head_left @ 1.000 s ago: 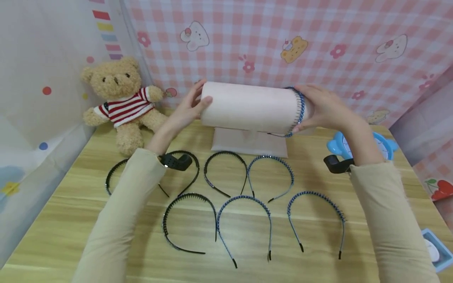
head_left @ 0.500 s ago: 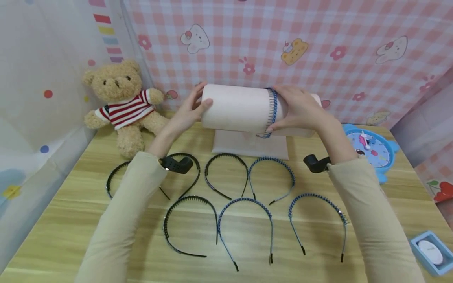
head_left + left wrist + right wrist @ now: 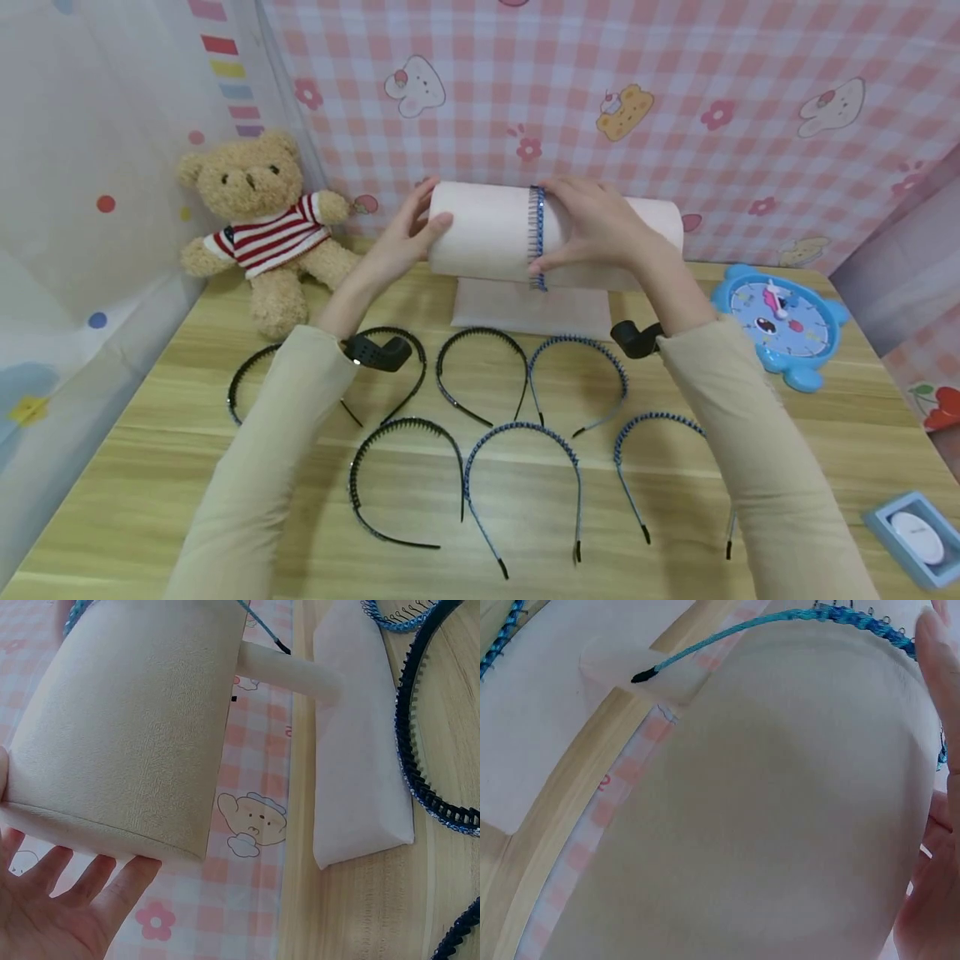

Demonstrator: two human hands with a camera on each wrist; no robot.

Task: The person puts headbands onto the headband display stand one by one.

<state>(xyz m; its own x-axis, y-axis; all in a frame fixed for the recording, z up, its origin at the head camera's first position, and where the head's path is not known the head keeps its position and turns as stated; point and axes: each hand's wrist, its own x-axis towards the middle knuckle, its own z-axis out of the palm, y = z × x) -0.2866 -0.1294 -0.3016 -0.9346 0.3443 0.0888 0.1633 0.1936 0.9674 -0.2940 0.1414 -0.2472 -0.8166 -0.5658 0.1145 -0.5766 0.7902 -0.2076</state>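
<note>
Toward the near edge of the desk [image 3: 112, 508] lie a front black headband [image 3: 409, 422], a front middle blue headband [image 3: 521, 426] and a front right blue headband [image 3: 658, 416]; the right sleeve [image 3: 765, 450] partly hides the last and could snag it if the forearm sank. By the right edge sits a blue box [image 3: 878, 522].

Farther in, a rear black headband [image 3: 480, 331] and a rear blue headband [image 3: 573, 338] lie before the stand base [image 3: 528, 307], where anything dropped would probably tangle with them.

Near the back edge, raised on that base, is the pale roller [image 3: 480, 232]. The mounted blue headband [image 3: 539, 237] arches over its middle, one black tip [image 3: 644, 676] hanging free. The right hand [image 3: 596, 227] grips this band between thumb and fingers; uneven pressure might skew it, or its teeth could scuff the covering. The left hand [image 3: 407, 229] has fingers and thumb spread wide against the roller's left end; too weak a brace could let the stand tip.

In the back right corner lies a clock [image 3: 783, 321]; in the back left sits a teddy bear [image 3: 272, 232].
</note>
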